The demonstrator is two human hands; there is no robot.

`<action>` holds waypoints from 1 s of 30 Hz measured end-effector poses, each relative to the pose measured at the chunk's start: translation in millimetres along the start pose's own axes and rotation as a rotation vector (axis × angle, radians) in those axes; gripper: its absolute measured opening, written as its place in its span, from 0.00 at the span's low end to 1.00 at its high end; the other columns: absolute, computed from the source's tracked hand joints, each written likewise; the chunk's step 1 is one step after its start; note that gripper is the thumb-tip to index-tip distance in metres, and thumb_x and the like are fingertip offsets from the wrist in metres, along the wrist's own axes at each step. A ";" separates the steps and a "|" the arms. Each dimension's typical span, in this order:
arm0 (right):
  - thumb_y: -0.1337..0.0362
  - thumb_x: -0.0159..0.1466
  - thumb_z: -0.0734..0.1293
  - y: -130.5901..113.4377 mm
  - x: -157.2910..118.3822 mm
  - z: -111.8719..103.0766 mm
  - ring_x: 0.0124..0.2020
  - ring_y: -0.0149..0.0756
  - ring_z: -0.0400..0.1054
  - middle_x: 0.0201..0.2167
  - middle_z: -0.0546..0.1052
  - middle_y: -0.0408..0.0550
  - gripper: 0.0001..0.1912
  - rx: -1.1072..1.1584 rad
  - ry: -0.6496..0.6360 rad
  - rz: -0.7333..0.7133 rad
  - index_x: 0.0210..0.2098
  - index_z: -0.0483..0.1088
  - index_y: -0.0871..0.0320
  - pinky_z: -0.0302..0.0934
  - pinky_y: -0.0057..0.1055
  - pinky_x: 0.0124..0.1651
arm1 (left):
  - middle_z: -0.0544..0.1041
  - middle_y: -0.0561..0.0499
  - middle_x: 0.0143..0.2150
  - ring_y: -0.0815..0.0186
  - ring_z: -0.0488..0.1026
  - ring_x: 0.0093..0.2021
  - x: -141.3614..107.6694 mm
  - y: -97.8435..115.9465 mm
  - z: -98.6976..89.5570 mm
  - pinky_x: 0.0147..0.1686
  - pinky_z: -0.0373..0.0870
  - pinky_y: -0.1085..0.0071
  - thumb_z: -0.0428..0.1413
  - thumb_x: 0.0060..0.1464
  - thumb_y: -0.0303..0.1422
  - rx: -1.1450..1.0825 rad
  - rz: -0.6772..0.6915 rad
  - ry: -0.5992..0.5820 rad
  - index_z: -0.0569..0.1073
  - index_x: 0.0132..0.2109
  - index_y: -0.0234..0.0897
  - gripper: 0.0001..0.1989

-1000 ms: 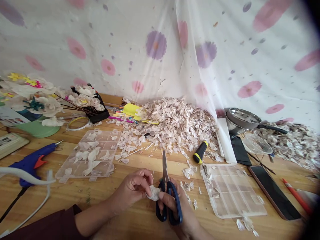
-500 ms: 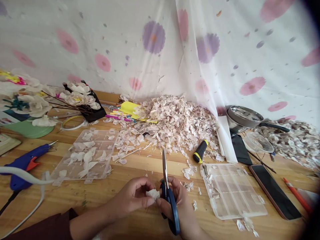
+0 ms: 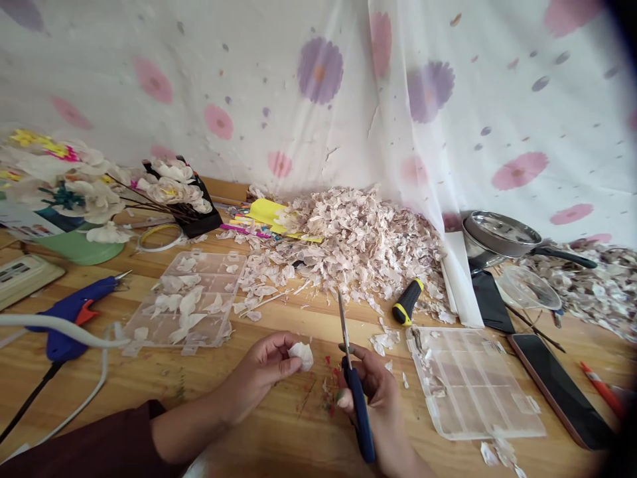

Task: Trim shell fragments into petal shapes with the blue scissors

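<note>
Between the thumb and fingers of my left hand (image 3: 266, 365) is a small whitish petal (image 3: 302, 356), pinched at one edge. My right hand (image 3: 375, 392) is wrapped around a pair of scissors (image 3: 359, 411) with dark blue handles, their blades pointing up and away from me. The blades look closed, seen edge-on, and stand apart from the petal. Behind my hands lies a big heap of pale dried petals (image 3: 358, 239). To the left, a clear compartment box (image 3: 223, 292) holds several loose petals.
A blue glue gun (image 3: 74, 312) with cables lies at left, near white flowers (image 3: 99, 199). On the right are another clear box (image 3: 478, 385), a phone (image 3: 557, 392), a black-and-yellow handle (image 3: 408, 302) and a pan (image 3: 502, 232). A patterned curtain (image 3: 239, 79) hangs behind.
My hands have moved apart, the petal staying in my left hand and the scissors in my right. The view has shifted slightly left. Red marks on the tabletop now show between my hands.
</note>
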State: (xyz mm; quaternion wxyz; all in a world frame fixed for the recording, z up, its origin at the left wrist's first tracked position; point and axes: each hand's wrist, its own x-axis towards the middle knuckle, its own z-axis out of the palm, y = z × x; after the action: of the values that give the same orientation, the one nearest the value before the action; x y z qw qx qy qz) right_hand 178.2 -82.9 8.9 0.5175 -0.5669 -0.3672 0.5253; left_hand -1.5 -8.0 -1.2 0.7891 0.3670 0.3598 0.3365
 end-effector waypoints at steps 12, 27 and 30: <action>0.59 0.48 0.73 -8.5 -10.1 -0.7 0.29 0.39 0.63 0.27 0.72 0.44 0.27 -0.677 -0.215 -0.138 0.47 0.70 0.56 0.55 0.30 0.32 | 0.78 0.54 0.28 0.70 0.72 0.31 3.0 8.8 -2.8 0.36 0.69 0.75 0.69 0.35 0.27 -0.376 -0.034 0.101 0.77 0.30 0.36 0.12; 0.63 0.45 0.71 -16.4 -3.6 -1.6 0.22 0.33 0.57 0.24 0.69 0.40 0.21 -0.879 -0.379 -0.049 0.40 0.70 0.55 0.46 0.27 0.25 | 0.79 0.53 0.31 0.67 0.73 0.35 2.4 7.1 -4.7 0.39 0.67 0.73 0.68 0.40 0.30 -0.320 0.074 -0.003 0.76 0.33 0.38 0.11; 0.62 0.46 0.71 -16.7 -3.6 -1.1 0.22 0.32 0.55 0.23 0.67 0.40 0.19 -0.845 -0.399 -0.044 0.38 0.70 0.55 0.45 0.26 0.25 | 0.78 0.53 0.31 0.67 0.73 0.36 3.1 7.5 -4.5 0.40 0.67 0.72 0.69 0.39 0.30 -0.324 0.072 0.002 0.77 0.33 0.37 0.11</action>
State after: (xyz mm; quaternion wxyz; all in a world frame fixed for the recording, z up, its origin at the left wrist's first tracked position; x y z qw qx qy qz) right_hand 180.8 -83.3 25.8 0.1716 -0.6078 -0.6532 0.4177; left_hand -5.6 -0.2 1.9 0.8250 0.2473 0.2883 0.4185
